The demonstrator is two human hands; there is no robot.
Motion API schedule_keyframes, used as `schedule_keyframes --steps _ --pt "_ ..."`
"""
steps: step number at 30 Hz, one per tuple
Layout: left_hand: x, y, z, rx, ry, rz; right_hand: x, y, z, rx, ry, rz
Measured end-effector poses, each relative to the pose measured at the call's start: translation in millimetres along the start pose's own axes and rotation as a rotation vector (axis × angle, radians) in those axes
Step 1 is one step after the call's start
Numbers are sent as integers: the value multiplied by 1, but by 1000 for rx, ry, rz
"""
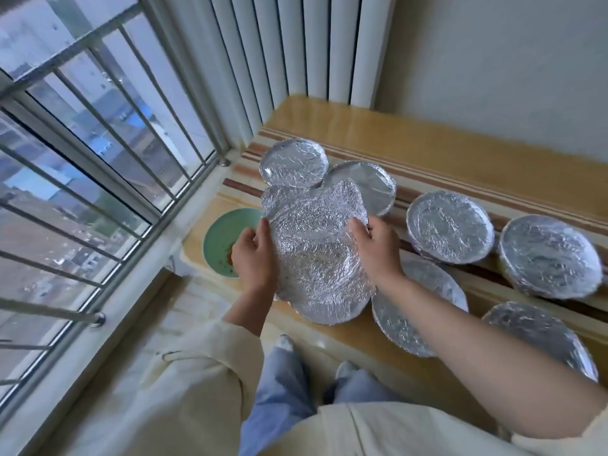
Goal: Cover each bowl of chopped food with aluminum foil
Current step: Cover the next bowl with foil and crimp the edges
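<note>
A crinkled sheet of aluminum foil (312, 238) is held up over the table between both hands. My left hand (255, 255) grips its left edge and my right hand (376, 248) pinches its right edge. Left of the sheet, an uncovered green bowl (220, 238) holds a little red chopped food, partly hidden by my left hand. Several foil-covered bowls stand around: two at the back (292, 162) (371, 182), two at the right (449, 227) (549, 255), and others near me (408, 307) (539, 334). One covered bowl (325, 311) sits under the sheet's lower end.
The wooden table (427, 136) with a striped cloth stands in a corner. A barred window (98, 143) runs along the left and a white radiator (296, 44) stands behind. My legs and feet (345, 370) are on the tiled floor below.
</note>
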State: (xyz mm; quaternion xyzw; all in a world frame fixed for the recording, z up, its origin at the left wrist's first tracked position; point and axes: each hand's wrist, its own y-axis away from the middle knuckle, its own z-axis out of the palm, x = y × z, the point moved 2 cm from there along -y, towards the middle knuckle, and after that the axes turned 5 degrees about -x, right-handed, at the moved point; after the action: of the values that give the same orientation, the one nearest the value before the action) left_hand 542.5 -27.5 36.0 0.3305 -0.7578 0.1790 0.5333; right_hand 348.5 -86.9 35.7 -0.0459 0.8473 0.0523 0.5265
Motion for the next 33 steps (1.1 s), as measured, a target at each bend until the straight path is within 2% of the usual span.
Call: schedule_keyframes --steps 3,8,16,20,23,28,33 --pt "-13 -15 -26 71 -39 -3 -13 -6 26 -90 24 -23" --pt "-24 -51 -57 59 -170 -49 -31 -18 72 -141 147 11" --pt "-57 -128 -77 -153 -428 14 -40 -36 144 -157 303 342" --pt "-70 -146 -75 -317 -553 24 -41 -30 163 -70 321 503" --pt "-69 -153 -79 -359 -616 95 -45 -23 174 -21 362 585" --pt "-80 -170 -84 -485 -523 96 -50 -14 189 111 378 595" --pt "-94 -188 -87 -502 -376 31 -56 -10 203 187 425 572"
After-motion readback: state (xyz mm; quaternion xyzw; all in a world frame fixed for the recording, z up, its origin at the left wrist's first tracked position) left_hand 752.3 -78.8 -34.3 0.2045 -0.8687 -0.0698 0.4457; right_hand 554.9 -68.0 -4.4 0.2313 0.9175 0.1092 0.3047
